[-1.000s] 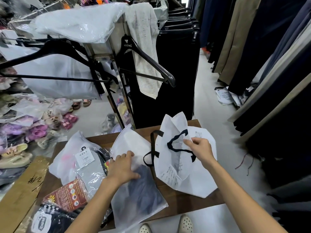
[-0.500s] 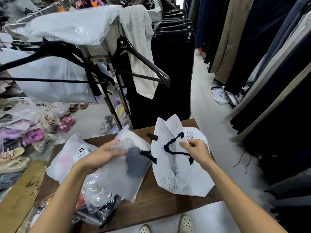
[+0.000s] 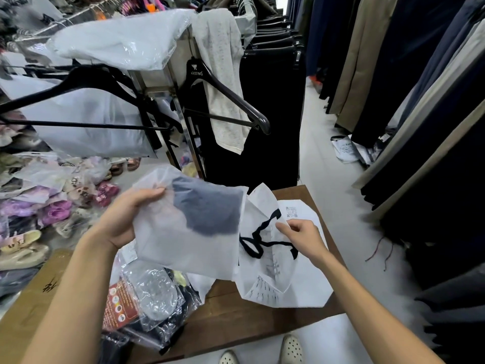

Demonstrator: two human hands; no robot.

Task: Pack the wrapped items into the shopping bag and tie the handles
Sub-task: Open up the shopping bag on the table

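My left hand (image 3: 123, 222) grips a frosted wrapped item (image 3: 194, 227) with dark cloth inside, lifted above the desk (image 3: 236, 319) just left of the white shopping bag (image 3: 286, 282), whose rim my right hand (image 3: 301, 239) pinches near its black handles (image 3: 259, 240), while other wrapped packets (image 3: 154, 303) lie below.

Pale grey tiled floor (image 3: 325, 158) runs up a narrow aisle. Right side, a long rail of dark and beige hanging trousers (image 3: 409, 82). Centre, a black plastic coat hanger (image 3: 225, 98) on a metal clothes rack (image 3: 168, 82). Low left, bagged pink and purple slippers (image 3: 55, 208) heaped beside a brown wooden table (image 3: 236, 319).
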